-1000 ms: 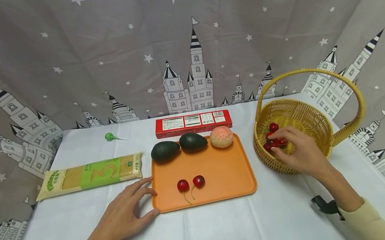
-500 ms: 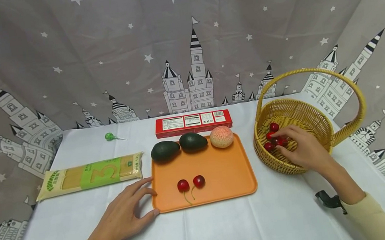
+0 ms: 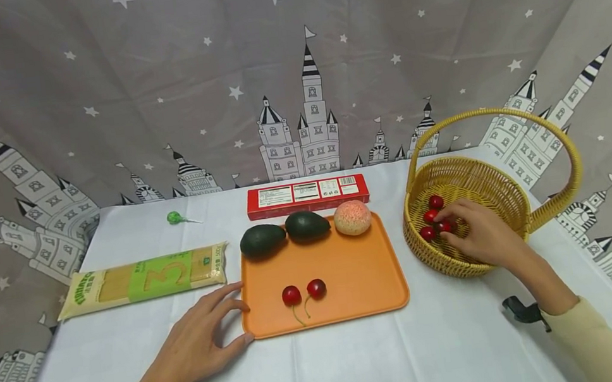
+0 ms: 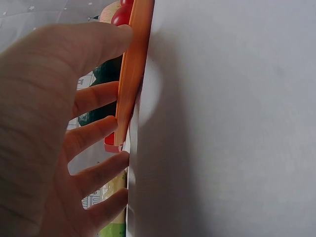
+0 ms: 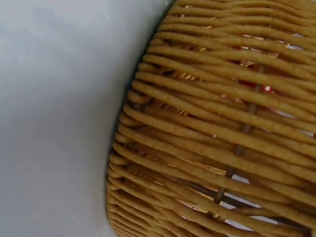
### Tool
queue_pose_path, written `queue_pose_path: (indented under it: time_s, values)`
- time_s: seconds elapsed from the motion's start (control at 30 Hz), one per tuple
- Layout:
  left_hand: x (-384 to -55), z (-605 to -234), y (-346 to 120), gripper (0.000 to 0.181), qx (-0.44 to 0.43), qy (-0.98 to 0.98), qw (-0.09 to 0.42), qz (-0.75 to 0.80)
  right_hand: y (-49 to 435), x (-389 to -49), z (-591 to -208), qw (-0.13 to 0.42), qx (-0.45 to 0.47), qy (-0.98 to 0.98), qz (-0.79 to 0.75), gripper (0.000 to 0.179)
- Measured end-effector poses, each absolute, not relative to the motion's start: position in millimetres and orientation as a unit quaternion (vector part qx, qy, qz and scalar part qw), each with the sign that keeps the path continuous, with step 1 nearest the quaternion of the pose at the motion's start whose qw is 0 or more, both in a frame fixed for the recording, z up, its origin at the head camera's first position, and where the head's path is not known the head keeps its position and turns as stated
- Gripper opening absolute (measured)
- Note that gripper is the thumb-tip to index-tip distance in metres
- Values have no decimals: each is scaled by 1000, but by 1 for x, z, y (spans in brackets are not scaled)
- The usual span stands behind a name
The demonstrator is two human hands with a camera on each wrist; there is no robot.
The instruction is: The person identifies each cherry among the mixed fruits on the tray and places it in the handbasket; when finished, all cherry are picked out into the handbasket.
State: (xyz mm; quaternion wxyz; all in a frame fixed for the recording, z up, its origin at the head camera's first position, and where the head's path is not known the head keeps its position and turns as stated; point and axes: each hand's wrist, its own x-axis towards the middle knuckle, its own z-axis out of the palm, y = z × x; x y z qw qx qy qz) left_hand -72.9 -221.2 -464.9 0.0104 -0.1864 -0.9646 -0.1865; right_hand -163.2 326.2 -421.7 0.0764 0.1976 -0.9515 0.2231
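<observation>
My left hand (image 3: 201,341) rests at the left edge of an orange tray (image 3: 351,274), fingers spread, thumb at the near corner. In the left wrist view, the thumb and two fingertips touch the tray's rim (image 4: 134,69). On the tray lie two stemmed cherries, a left one (image 3: 291,295) and a right one (image 3: 316,289), with two dark green avocados and a peach behind. My right hand (image 3: 480,233) reaches into a yellow wicker basket (image 3: 503,192), thumb and fingertips around a cherry (image 3: 445,227). Other cherries (image 3: 428,234) lie beside it. In the right wrist view, the basket wall (image 5: 212,123) hides that hand.
A red box (image 3: 307,197) lies behind the tray. To the left are a bag of noodles (image 3: 150,277) and a green lollipop (image 3: 174,217). The basket's tall handle (image 3: 482,112) arches over its opening. A grey curtain with castles hangs behind the table.
My right hand has shifted slightly right inside the basket, and more of the cherries at its left now show. The left hand and the tray have stayed still.
</observation>
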Motion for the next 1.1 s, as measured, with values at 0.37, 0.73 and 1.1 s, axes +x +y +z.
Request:
queue_pose_path:
  time_s: [0.37,0.73,1.1]
  values:
    - [-72,-464,-222,37,-188,-964,14,-188,325,-170,-421,32,183,-959,213,28]
    - [-72,-465,-222,37,-190,-963,16,-188,325,-176,-423,24,195,-959,203,29]
    - [-73,-465,-221,38,-183,-966,9,-184,324,-184,-426,13,225,-952,205,29]
